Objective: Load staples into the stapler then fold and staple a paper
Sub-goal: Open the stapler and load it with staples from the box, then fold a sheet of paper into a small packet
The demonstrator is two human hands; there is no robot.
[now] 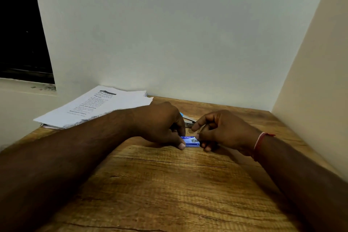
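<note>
A small blue staple box (191, 141) lies on the wooden table (160, 184) between my two hands. My left hand (162, 124) grips its left end with thumb and fingers. My right hand (224, 130) pinches its right end. Just behind the hands lies the stapler (188, 120), blue and metal, mostly hidden by my left hand. A stack of printed paper (98, 106) rests at the table's back left corner.
A pale wall rises right behind the table, and a cream side wall closes in on the right. A dark window opening and a sill are at the far left. A red thread band circles my right wrist (259, 145).
</note>
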